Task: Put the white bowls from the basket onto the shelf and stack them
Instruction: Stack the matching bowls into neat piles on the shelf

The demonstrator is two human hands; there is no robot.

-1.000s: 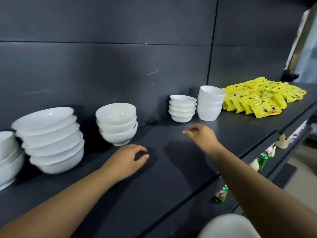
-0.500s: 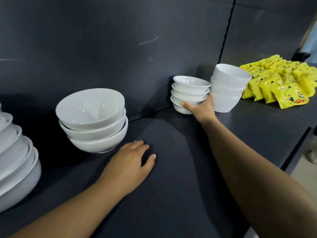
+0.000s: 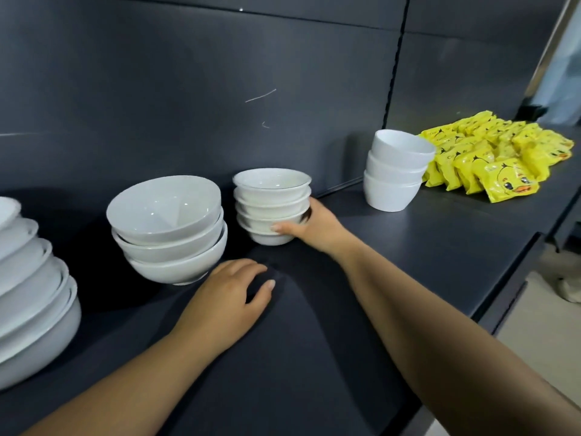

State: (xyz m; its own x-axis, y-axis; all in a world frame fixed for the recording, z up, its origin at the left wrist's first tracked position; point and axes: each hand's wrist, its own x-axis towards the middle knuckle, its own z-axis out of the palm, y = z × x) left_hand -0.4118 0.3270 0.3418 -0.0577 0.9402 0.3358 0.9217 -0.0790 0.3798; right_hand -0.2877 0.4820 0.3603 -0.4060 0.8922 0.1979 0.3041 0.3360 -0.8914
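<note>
Dark grey matte back panel (image 3: 157,89) fills rear, soft sheen across it; thin black vertical slotted seam (image 3: 396,58) splits it right of centre; short white scratch mark (image 3: 260,95) on panel; dark grey flat shelf board (image 3: 424,262) runs below, front edge dropping to pale beige floor (image 3: 540,347) at lower right; bright bluish-white daylight strip (image 3: 566,58) at top right corner, blurred

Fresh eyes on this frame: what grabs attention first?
The white bowls against the dark shelf: four stacks in a row, and the right hand grips the stack of small bowls near the middle, thumb on its lower bowls. The bright yellow snack packets at the far right stand out next, beside the stack of deep bowls. The left hand rests on the shelf in front of the stack of medium bowls.
</note>
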